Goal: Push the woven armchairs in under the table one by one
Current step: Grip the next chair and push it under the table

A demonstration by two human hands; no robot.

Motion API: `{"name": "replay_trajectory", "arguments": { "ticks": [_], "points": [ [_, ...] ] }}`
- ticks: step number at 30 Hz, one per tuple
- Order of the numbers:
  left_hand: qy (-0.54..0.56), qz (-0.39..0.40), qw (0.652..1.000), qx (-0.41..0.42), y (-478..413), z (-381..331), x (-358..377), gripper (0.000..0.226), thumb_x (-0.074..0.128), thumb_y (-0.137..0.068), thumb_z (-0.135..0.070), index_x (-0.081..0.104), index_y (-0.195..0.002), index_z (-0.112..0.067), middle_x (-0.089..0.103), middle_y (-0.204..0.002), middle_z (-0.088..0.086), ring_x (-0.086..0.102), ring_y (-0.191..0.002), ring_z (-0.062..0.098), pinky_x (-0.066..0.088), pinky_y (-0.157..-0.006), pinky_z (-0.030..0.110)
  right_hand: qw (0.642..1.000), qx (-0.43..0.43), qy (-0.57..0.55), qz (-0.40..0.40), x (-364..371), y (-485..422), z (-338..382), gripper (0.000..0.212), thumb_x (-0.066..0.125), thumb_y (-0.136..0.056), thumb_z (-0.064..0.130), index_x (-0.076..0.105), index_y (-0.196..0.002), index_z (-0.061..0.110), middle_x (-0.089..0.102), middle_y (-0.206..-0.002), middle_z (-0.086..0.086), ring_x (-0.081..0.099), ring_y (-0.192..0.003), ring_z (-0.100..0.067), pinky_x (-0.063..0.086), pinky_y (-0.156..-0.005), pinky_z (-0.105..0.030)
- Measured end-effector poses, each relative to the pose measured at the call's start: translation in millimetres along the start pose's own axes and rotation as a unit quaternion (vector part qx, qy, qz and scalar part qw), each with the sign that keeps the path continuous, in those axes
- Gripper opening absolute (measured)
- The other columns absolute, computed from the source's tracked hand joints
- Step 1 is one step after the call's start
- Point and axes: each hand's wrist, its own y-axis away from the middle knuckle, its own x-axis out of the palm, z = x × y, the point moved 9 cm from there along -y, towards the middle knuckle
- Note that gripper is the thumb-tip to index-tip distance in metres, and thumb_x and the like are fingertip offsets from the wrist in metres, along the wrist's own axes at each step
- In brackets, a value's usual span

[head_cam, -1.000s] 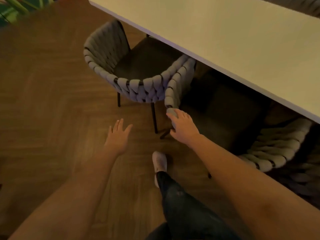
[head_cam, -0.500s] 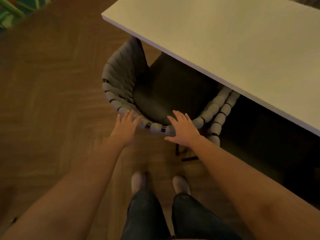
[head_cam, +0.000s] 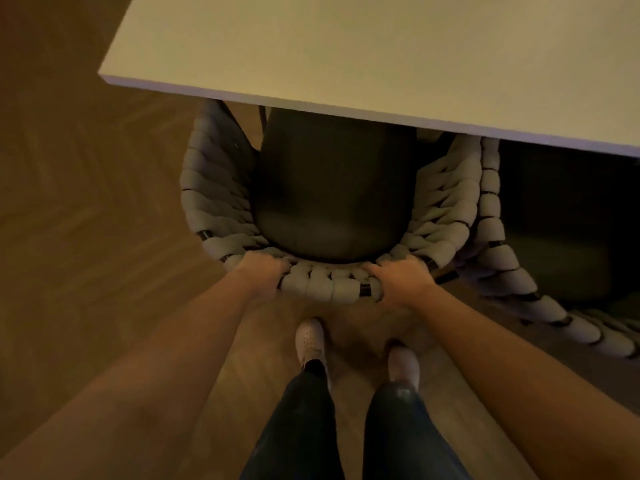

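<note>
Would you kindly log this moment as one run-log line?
step: push armchair in | left hand: grips back rim | right hand: grips same rim | seat: front under table | neighbouring armchair: at right

Armchair (head_cam: 332, 202) front hidden beneath table (head_cam: 346, 46); second armchair (head_cam: 519, 282) cut off by right edge, seat lost in shadow. Floor (head_cam: 86, 202) blurred.

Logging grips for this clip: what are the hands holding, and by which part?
The left hand and right hand both grip the woven armchair by the top rim of its backrest.
</note>
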Motion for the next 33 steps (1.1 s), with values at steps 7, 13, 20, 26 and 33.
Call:
{"name": "replay_trajectory", "arguments": {
  "ticks": [7,13,20,26,33],
  "points": [
    [0.015,-0.064,0.998,0.004,-3,-3,12,0.034,0.056,-0.083,-0.029,0.058,-0.116,-0.027,0.063,-0.096,-0.002,0.058,-0.086,0.019,0.041,-0.069,0.031,0.996,0.09,-0.004,-0.01,7,7,6,0.046,0.053,-0.093,0.023,0.042,-0.138,0.024,0.062,-0.121,-0.001,0.058,-0.113,-0.025,0.027,-0.109,-0.047],
    [0.043,-0.097,0.994,-0.007,27,-15,49,0.032,0.057,-0.082,-0.031,0.059,-0.113,-0.027,0.064,-0.099,-0.003,0.06,-0.092,0.019,0.042,-0.072,0.031,0.997,0.075,-0.011,-0.025,20,30,36,0.033,0.053,-0.093,0.026,0.049,-0.125,0.028,0.063,-0.116,0.003,0.057,-0.109,-0.023,0.026,-0.109,-0.045],
    [0.04,-0.097,0.994,-0.012,64,-9,88,0.028,0.055,-0.087,-0.03,0.057,-0.115,-0.028,0.064,-0.105,-0.003,0.059,-0.098,0.019,0.04,-0.076,0.03,0.997,0.061,-0.023,-0.027,37,46,84,0.027,0.053,-0.092,0.021,0.052,-0.118,0.026,0.065,-0.112,0.001,0.06,-0.106,-0.025,0.025,-0.109,-0.049],
    [0.039,-0.093,0.995,0.007,70,16,85,0.032,0.056,-0.087,-0.031,0.057,-0.118,-0.03,0.065,-0.103,-0.003,0.06,-0.096,0.019,0.043,-0.075,0.031,0.998,0.056,-0.013,-0.037,16,36,103,0.032,0.052,-0.093,0.021,0.048,-0.124,0.024,0.063,-0.114,-0.002,0.059,-0.109,-0.026,0.024,-0.111,-0.05],
    [0.018,-0.086,0.996,0.022,62,64,78,0.032,0.055,-0.087,-0.03,0.057,-0.119,-0.031,0.065,-0.104,-0.002,0.061,-0.096,0.019,0.043,-0.074,0.031,0.997,0.066,-0.036,-0.035,-3,8,127,0.033,0.055,-0.092,0.023,0.049,-0.124,0.027,0.062,-0.111,-0.001,0.058,-0.107,-0.025,0.025,-0.11,-0.049]
  ]
}}
